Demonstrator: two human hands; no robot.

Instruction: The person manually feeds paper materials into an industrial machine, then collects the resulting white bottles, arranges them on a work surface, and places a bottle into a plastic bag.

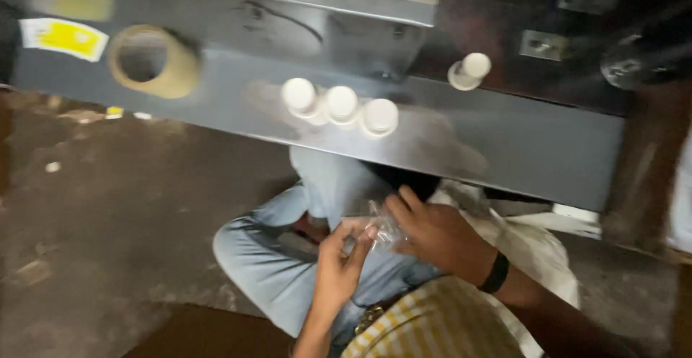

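left hand (pixel 339 264) and right hand (pixel 425 232) both gripped clear plastic bag (pixel 380 230) over lap | bag unfilled (contents unclear) | four white caps (pixel 340 103) untouched on worktop (pixel 504 142)

I see my left hand (pixel 339 268) and my right hand (pixel 432 232) close together over my lap, below the near edge of the surface (pixel 504 149). Between the two hands is a small plastic bag (pixel 378 228), and both hands touch it. On the surface, three bottles (pixel 340 105) stand side by side, touching. A fourth bottle (pixel 470 71) lies tilted to their right and further back. A roll of tape (pixel 153 62) lies far to their left. The floor (pixel 108 221) is left of my legs
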